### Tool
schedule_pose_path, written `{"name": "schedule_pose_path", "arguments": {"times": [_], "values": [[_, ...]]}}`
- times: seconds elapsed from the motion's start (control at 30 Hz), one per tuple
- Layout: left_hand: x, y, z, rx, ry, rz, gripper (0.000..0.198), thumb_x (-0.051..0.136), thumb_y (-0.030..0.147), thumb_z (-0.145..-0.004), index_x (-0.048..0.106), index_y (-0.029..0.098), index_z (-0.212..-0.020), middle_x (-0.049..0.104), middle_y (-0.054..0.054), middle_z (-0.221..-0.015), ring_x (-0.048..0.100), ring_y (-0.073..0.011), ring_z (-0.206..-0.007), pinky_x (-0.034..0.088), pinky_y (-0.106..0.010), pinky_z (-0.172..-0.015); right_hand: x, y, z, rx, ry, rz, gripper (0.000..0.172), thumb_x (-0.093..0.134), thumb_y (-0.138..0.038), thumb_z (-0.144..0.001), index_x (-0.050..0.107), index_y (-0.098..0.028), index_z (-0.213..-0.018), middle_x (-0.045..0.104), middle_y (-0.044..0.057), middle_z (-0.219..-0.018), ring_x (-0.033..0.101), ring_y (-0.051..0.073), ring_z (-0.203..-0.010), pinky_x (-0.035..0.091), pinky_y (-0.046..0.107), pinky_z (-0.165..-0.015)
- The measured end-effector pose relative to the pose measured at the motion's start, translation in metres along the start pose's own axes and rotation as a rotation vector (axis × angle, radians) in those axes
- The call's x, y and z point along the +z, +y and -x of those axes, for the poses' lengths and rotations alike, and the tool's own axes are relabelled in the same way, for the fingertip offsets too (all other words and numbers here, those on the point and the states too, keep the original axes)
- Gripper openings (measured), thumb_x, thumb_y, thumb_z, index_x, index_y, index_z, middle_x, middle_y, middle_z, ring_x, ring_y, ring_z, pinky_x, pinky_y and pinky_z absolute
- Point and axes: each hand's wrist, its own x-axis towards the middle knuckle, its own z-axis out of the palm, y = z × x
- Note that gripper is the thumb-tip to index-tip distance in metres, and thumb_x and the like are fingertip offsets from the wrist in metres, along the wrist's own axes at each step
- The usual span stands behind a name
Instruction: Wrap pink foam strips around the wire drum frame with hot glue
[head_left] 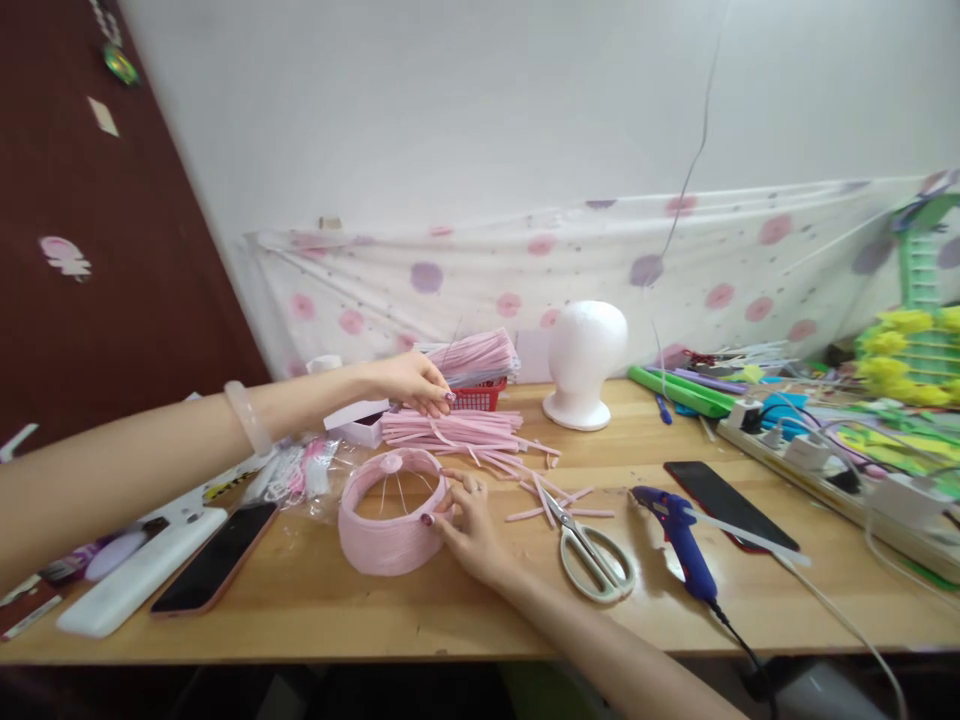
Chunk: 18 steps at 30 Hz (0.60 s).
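Observation:
A round pink band-shaped piece (390, 545), like an open hat frame with thin white wires rising to a small pink disc, stands on the table. My right hand (472, 525) grips its right side, thumb on the outer wall and fingers at the rim. My left hand (420, 382) reaches over a bundle of pink fuzzy strips (450, 432), its fingers pinched together. Whatever the pinch holds, if anything, is too small to make out. Scissors (592, 555) lie partly over short cut strips (529, 508), right of the pink piece.
A blue glue gun (682, 540) and a dark phone (727, 505) lie at right, near a power strip (817, 480). Behind stand a white foam head (587, 360) and a red basket (478, 396) of pink strips. Another phone (217, 560) rests at left.

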Motion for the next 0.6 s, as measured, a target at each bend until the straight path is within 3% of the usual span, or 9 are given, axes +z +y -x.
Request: {"name": "schedule_pose_path", "arguments": {"times": [0.1,0.2,0.4,0.5,0.6], "values": [[0.016,-0.002,-0.012,0.005,-0.101,0.148,0.026,0.081,0.04,-0.067,0.073,0.016,-0.076,0.081,-0.011,-0.086,0.074,-0.0196,-0.075,0.057,-0.031,-0.072,-0.001,-0.002,0.0,0.009,-0.002,0.006,0.015,0.072,-0.03,-0.088,0.061,-0.022,-0.081,0.059,0.012,-0.132,0.048,0.03,-0.131,0.039,0.052,-0.109],[0.021,-0.006,-0.019,0.008,-0.164,0.246,0.032,0.087,0.04,-0.059,0.073,0.017,-0.075,0.081,-0.01,-0.084,0.075,-0.0193,-0.076,0.057,-0.031,-0.074,-0.002,-0.004,0.0,0.03,0.007,-0.002,0.015,0.073,-0.029,-0.087,0.061,-0.023,-0.081,0.059,0.011,-0.133,0.048,0.031,-0.131,0.039,0.052,-0.11],[0.024,-0.013,-0.025,0.026,-0.183,0.35,0.037,0.094,0.035,-0.05,0.072,0.017,-0.073,0.079,-0.005,-0.076,0.073,-0.0158,-0.07,0.056,-0.028,-0.073,-0.003,-0.009,0.0,0.056,0.041,-0.061,0.016,0.075,-0.033,-0.084,0.063,-0.023,-0.079,0.062,0.01,-0.128,0.051,0.03,-0.127,0.041,0.049,-0.108],[0.028,-0.015,-0.025,0.048,-0.186,0.401,0.043,0.095,0.033,-0.049,0.062,0.017,-0.071,0.078,-0.005,-0.073,0.074,-0.0164,-0.069,0.056,-0.03,-0.074,-0.006,-0.01,-0.002,0.069,0.117,-0.097,0.017,0.071,-0.038,-0.086,0.063,-0.024,-0.082,0.064,0.009,-0.124,0.053,0.03,-0.125,0.042,0.047,-0.107],[0.032,-0.015,-0.017,0.091,-0.206,0.449,0.05,0.094,0.034,-0.053,0.05,0.02,-0.073,0.079,-0.006,-0.077,0.076,-0.0196,-0.072,0.057,-0.034,-0.077,-0.018,-0.009,-0.006,0.091,0.279,-0.134,0.02,0.057,-0.045,-0.094,0.06,-0.025,-0.091,0.063,0.009,-0.12,0.054,0.028,-0.121,0.042,0.046,-0.105]]}}
